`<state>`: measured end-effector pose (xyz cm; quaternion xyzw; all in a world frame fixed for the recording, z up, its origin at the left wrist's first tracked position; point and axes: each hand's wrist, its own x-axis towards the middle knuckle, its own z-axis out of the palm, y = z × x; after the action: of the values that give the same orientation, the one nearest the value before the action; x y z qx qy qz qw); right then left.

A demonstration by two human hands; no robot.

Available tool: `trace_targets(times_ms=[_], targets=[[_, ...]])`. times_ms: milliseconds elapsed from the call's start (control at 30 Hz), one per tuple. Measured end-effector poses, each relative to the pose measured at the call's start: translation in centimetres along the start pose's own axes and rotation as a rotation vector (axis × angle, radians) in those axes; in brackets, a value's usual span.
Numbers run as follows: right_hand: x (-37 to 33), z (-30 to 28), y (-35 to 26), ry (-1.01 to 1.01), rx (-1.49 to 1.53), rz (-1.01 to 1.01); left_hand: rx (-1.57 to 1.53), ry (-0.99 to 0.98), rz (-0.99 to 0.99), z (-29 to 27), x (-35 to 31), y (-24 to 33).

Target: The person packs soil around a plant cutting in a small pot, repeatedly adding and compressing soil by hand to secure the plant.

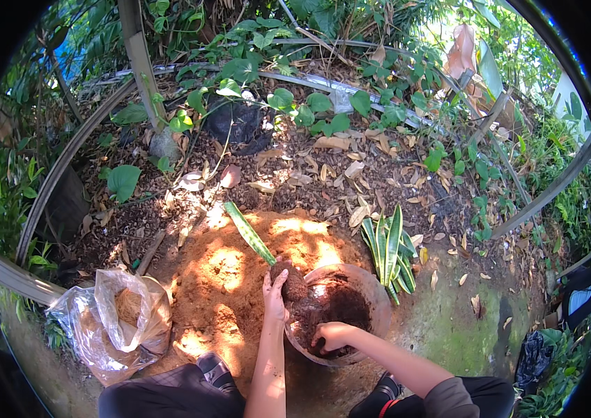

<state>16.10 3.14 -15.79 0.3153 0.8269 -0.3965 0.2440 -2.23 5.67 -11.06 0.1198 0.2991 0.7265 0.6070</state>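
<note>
- Head view: my left hand (275, 298) grasps a brown clump (295, 285), fingers wrapped around its left side; a variegated leaf (250, 233) slants up-left from its top.
- Clump sits at the upper-left rim of a clear tub (381, 306); whether it touches, I can't tell.
- My right hand (333, 336) is down in the tub, fingers curled at the dark soil (348, 304); whether they hold any, can't tell.
- Risk: squeezing too hard could crumble the clump; a loose hold could let the leaf tip out.
- Risk: pressing on the tub wall might tilt it, spilling soil onto the orange-brown mound (222, 285).
- Cut-looking leaves (389, 251) lie just beside the tub; a careless elbow could crush them.
</note>
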Motion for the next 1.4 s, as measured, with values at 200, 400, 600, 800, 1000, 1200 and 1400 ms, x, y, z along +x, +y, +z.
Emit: trace_targets(times_ms=[200,400,600,800,1000,1200,1400], targets=[[-2.4,-0.4,-1.6,-0.024,-0.241,0.170,0.021,0.013,0.019,-0.2,0.0,-0.3],[0.9,0.3,-3.5,0.108,-0.396,0.172,0.058,0.009,0.016,-0.6,0.4,-0.6],[1.5,-2.9,1.7,0.399,-0.158,0.272,-0.020,0.016,0.009,-0.6,0.2,-0.8],[-0.3,-3.2,1.5,0.753,-0.406,0.456,0.005,0.014,0.027,-0.6,0.2,-0.9],[-2.0,-1.5,-1.2,-0.022,-0.248,0.047,0.047,0.028,0.049,-0.5,0.3,-1.0],[-0.5,1.0,-0.5,-0.198,-0.760,-0.031,0.020,-0.021,0.054,-0.3,0.1,-0.8],[1.9,1.2,1.8,0.166,-0.614,-0.156,0.031,0.029,0.033,-0.3,0.1,-1.0]])
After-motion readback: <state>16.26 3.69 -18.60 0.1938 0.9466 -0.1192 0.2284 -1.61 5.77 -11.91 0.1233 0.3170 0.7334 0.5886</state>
